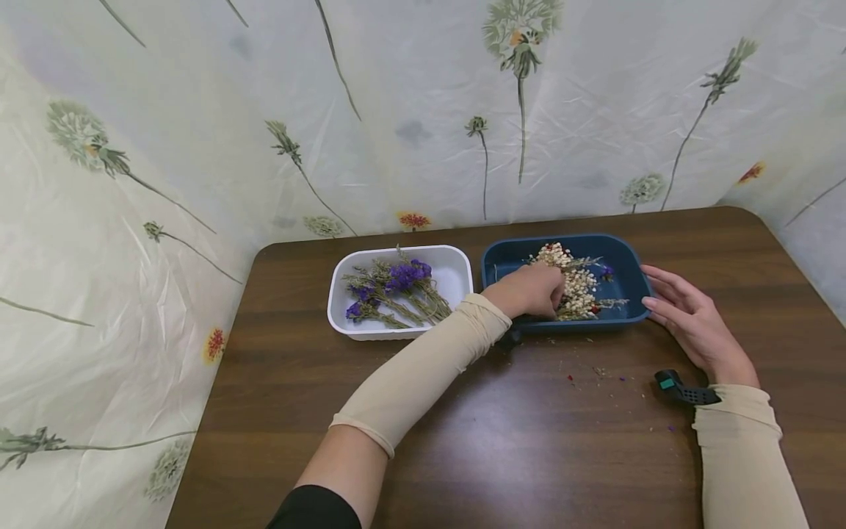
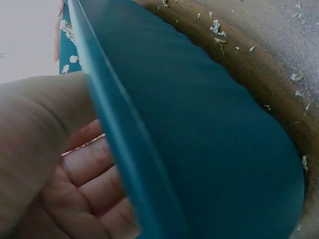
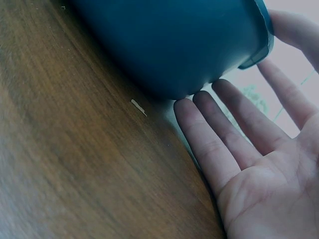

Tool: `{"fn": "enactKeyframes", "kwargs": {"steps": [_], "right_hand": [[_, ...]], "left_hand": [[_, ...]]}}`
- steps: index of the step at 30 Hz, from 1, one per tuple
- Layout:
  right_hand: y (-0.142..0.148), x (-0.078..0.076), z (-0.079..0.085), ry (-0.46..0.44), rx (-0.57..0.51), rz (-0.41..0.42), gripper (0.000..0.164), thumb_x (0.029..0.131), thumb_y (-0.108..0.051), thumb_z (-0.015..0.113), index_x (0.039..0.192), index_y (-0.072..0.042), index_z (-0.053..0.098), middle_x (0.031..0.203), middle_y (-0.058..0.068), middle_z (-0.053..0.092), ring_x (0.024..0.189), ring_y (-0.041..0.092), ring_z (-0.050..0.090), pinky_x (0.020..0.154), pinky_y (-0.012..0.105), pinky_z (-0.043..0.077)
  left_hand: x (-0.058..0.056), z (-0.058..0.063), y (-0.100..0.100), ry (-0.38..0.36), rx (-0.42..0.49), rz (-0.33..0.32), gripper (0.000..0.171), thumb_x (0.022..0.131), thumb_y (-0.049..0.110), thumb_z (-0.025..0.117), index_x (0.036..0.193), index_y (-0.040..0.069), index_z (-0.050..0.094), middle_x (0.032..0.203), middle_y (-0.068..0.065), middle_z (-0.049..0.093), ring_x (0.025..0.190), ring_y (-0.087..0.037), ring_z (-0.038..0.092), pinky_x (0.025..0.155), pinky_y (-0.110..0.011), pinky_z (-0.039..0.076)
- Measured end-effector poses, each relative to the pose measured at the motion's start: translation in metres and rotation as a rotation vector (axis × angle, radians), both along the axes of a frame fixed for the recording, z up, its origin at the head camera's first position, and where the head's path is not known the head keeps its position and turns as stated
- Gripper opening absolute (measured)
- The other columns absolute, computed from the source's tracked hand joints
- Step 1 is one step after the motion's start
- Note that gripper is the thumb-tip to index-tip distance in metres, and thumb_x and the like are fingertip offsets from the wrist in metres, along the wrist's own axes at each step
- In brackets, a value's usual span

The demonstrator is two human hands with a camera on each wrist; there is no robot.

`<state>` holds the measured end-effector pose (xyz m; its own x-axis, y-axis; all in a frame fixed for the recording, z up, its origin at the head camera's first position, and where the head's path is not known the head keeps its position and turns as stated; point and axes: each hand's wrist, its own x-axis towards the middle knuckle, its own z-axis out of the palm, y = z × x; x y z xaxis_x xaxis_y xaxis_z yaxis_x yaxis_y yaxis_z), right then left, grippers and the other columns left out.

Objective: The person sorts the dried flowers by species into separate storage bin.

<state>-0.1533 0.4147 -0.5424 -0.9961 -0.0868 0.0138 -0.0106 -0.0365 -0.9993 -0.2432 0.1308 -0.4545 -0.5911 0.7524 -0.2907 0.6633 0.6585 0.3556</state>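
Observation:
My left hand (image 1: 537, 289) reaches into the dark blue tray (image 1: 624, 264), its fingers bent down among dried cream flowers (image 1: 578, 290) with a few red bits. In the left wrist view, the tray's wall hides the fingertips; the curled fingers (image 2: 94, 167) show behind the rim, and I cannot tell whether they pinch a stem. At the tray's right end, my right hand (image 1: 694, 319) has its fingers stretched out. Seen from the right wrist, several fingertips (image 3: 185, 107) meet the tray's outer wall and the thumb is at the rim.
Left of the blue tray stands a white tray (image 1: 457, 275) with dried purple flowers (image 1: 406, 275) on stalks. Petal and stem crumbs (image 1: 598, 372) lie on the brown wooden table (image 1: 515, 455). Behind it hangs a flower-printed curtain (image 1: 423, 169). A black band (image 1: 687, 391) circles the right wrist.

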Motion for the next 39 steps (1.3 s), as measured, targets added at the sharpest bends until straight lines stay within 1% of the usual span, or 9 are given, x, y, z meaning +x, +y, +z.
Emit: {"fn": "enactKeyframes", "kwargs": {"steps": [5,8,11,16,25,28,33,35,39], "right_hand": [[0.0,0.001,-0.002,0.012,-0.015,0.013,0.057,0.105,0.001,0.052,0.159,-0.007,0.038,0.151,-0.004,0.047,0.124,-0.002,0.06,0.091,0.012,0.056],[0.001,0.002,-0.002,0.018,-0.025,0.023,0.057,0.105,0.002,0.051,0.159,-0.006,0.037,0.149,-0.006,0.048,0.124,-0.002,0.061,0.091,0.013,0.056],[0.001,0.002,-0.002,0.026,-0.03,0.023,0.057,0.105,0.003,0.051,0.159,-0.006,0.037,0.148,-0.006,0.049,0.123,-0.002,0.062,0.091,0.013,0.056],[0.003,0.001,-0.001,0.027,-0.038,0.016,0.057,0.104,0.004,0.051,0.159,-0.005,0.038,0.148,-0.006,0.05,0.122,-0.001,0.063,0.091,0.013,0.057],[0.003,0.002,-0.001,0.025,-0.043,0.016,0.057,0.104,0.003,0.052,0.159,-0.006,0.038,0.149,-0.006,0.049,0.122,-0.001,0.063,0.091,0.013,0.057],[0.002,0.002,-0.001,0.031,-0.055,0.022,0.056,0.104,0.004,0.051,0.159,-0.004,0.037,0.148,-0.005,0.05,0.123,0.0,0.063,0.091,0.014,0.057],[0.0,0.002,0.0,0.023,-0.033,0.013,0.056,0.105,0.002,0.052,0.159,-0.006,0.038,0.148,-0.006,0.049,0.122,-0.001,0.063,0.091,0.013,0.056],[0.0,0.002,0.0,0.019,-0.025,0.01,0.056,0.105,0.001,0.053,0.159,-0.006,0.038,0.148,-0.006,0.049,0.122,-0.001,0.062,0.091,0.012,0.056],[0.001,0.002,0.001,0.022,-0.032,0.013,0.056,0.105,0.002,0.052,0.159,-0.006,0.038,0.148,-0.006,0.049,0.123,-0.001,0.062,0.091,0.013,0.056]], "left_hand": [[-0.001,0.0,-0.002,-0.036,0.005,-0.009,0.013,0.096,0.014,0.072,0.084,0.017,0.07,0.088,0.006,0.068,0.078,-0.007,0.057,0.069,-0.02,0.046],[-0.004,0.001,-0.005,-0.112,0.03,-0.009,0.005,0.098,0.014,0.07,0.095,0.014,0.074,0.099,0.003,0.072,0.081,-0.007,0.063,0.073,-0.019,0.05],[-0.007,0.004,-0.009,-0.206,0.079,0.001,0.007,0.099,0.015,0.069,0.1,0.011,0.075,0.101,-0.001,0.074,0.082,-0.011,0.069,0.073,-0.019,0.053],[-0.011,0.008,-0.012,-0.316,0.125,0.027,0.009,0.099,0.017,0.071,0.096,0.01,0.075,0.093,-0.002,0.074,0.082,-0.017,0.073,0.065,-0.021,0.053],[-0.014,0.008,-0.013,-0.401,0.152,0.031,0.013,0.1,0.018,0.07,0.093,0.009,0.074,0.09,-0.002,0.073,0.083,-0.019,0.074,0.068,-0.025,0.056],[-0.015,0.008,-0.017,-0.395,0.17,0.028,0.013,0.1,0.022,0.07,0.097,0.01,0.074,0.095,-0.002,0.073,0.085,-0.019,0.074,0.07,-0.026,0.057],[-0.013,0.01,-0.03,-0.279,0.219,0.002,0.018,0.099,0.028,0.072,0.109,0.014,0.075,0.106,0.001,0.074,0.089,-0.01,0.069,0.075,-0.018,0.054],[-0.011,0.012,-0.037,-0.233,0.243,0.007,0.021,0.099,0.029,0.072,0.113,0.014,0.075,0.109,0.002,0.074,0.092,-0.006,0.068,0.078,-0.015,0.052],[-0.002,0.017,-0.053,-0.19,0.313,0.037,0.026,0.099,0.029,0.072,0.117,0.011,0.075,0.108,0.002,0.077,0.093,-0.004,0.069,0.078,-0.012,0.052]]}}
